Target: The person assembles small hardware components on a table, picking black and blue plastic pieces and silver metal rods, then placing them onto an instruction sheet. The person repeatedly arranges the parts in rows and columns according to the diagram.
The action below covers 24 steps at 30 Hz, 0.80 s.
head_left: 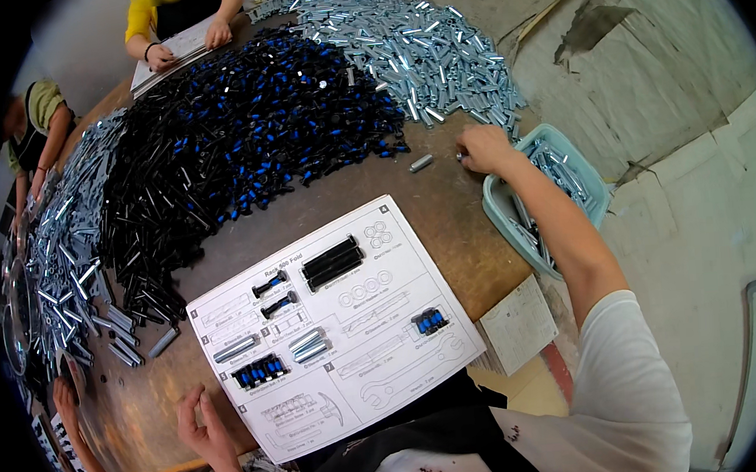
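My right hand point(484, 150) is closed at the table's right edge, between the heap of silver metal sleeves and a light teal basket point(492, 200). A small shiny metal piece shows at its fingertips, mostly hidden by them. One loose silver sleeve point(421, 163) lies just to its left. My left hand point(205, 426) hovers beside the lower left edge of a printed parts sheet point(375, 319), fingers apart and holding nothing. On the sheet lie black tubes point(333, 263), two black bolts point(269, 284) with blue bands, short blue-and-black bolts point(260, 372), silver sleeves point(308, 345) and another blue-black group point(430, 322).
Black and blue bolts point(273, 120) are heaped mid-table, with silver sleeves point(418, 58) at far right and more silver tubes point(88, 230) at left. Co-workers sit at the far side and left; another hand point(65, 402) is at lower left. Stacked cards point(520, 327) stand below the basket.
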Available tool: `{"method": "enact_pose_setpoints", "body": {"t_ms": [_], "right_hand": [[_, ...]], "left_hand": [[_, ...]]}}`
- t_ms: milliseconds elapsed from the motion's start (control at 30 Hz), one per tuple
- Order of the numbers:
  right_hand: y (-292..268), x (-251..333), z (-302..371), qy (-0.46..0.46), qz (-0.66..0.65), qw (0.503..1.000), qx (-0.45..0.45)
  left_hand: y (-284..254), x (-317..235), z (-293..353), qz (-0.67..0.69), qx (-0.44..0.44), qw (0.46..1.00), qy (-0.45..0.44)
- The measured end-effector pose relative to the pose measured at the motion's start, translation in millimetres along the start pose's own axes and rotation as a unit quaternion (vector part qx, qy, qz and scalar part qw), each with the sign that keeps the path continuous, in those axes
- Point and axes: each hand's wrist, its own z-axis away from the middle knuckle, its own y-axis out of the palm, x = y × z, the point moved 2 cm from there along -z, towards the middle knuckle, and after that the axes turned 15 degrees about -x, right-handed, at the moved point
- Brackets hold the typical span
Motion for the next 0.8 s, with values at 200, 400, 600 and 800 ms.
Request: {"method": "enact_pose_setpoints", "body": {"t_ms": [200,400,600,800], "right_hand": [[-15,69,-14,-0.163,-0.091,0.977,-0.102],[6,72,-10,-0.094,-0.091,0.982,-0.134],[-23,93,22,0.132,-0.298,0.941,-0.09],[-118,246,125,-0.18,-0.481,0.858,-0.004]], "left_hand": [[8,-14,-5,0.042,-0.019,0.999,-0.024],[39,-65,-8,0.097,0.027,0.993,0.058],[46,-91,9,0.12,0.058,0.986,0.097],[66,-111,46,0.164,0.266,0.95,0.017]]}}
